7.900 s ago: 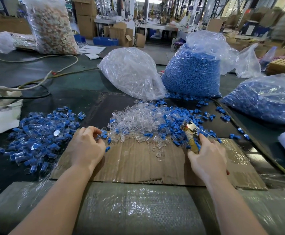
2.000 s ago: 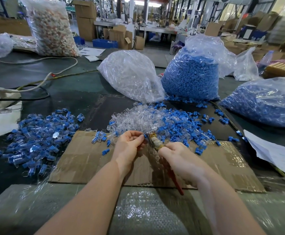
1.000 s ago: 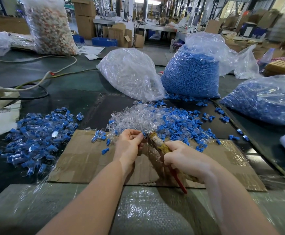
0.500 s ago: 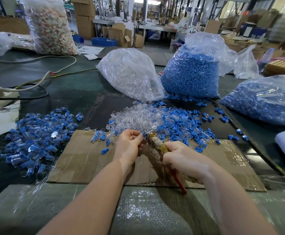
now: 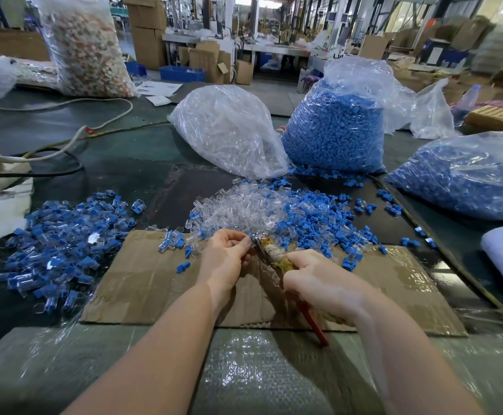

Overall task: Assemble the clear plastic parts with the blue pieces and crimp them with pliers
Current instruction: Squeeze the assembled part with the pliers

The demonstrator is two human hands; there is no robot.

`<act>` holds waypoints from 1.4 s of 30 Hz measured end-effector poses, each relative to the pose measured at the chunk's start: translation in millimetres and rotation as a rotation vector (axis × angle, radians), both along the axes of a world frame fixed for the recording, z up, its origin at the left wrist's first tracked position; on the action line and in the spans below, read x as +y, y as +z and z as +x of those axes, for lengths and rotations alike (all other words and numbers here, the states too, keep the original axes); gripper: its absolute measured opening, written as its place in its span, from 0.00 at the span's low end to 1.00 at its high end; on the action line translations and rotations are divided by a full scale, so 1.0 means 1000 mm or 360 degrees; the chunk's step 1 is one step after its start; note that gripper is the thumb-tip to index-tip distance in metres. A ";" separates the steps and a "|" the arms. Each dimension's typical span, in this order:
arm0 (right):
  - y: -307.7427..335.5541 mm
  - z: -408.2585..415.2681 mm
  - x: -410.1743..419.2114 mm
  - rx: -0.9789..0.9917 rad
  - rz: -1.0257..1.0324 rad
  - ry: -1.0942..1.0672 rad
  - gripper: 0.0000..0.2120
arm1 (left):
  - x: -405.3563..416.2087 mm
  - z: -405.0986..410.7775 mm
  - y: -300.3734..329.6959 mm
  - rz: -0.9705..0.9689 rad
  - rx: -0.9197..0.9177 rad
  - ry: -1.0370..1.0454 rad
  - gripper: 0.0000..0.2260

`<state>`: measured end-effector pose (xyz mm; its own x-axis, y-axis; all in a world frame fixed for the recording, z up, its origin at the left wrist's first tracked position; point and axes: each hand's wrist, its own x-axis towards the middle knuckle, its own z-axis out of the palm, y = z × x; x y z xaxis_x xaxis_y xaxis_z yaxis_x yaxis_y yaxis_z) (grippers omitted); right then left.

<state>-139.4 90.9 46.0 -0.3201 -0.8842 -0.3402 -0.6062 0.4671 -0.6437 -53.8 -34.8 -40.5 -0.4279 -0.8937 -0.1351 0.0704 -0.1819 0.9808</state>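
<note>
Over the cardboard's [image 5: 142, 283] far edge the left hand [image 5: 224, 259] pinches a small part, mostly hidden, at the nose of the pliers [image 5: 271, 250], whose handles the right hand [image 5: 319, 280] grips, long axis slanting back toward the person's right.

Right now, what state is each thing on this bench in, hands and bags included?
Left hand: pinches a small part at the pliers' nose.
Right hand: grips the pliers' handles.
Pliers: held, nose at the part; whether squeezed is unclear.
Bag of clear parts: lying on its side, mouth not visible.
Bag of blue pieces: upright, full.
Finished pile: loose, at left.
Mixed pile: loose, unassembled.
</note>
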 end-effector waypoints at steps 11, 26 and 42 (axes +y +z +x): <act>-0.016 0.001 -0.004 0.0234 -0.0061 -0.0032 0.10 | 0.006 0.005 0.007 0.0009 -0.0019 -0.0042 0.03; -0.045 -0.026 0.012 0.0955 -0.0281 -0.0600 0.27 | 0.010 0.012 0.023 -0.0702 -0.0322 0.0212 0.10; -0.062 -0.031 0.018 0.1207 -0.0232 -0.0693 0.30 | -0.038 0.082 0.009 -0.1136 -0.1303 0.0621 0.08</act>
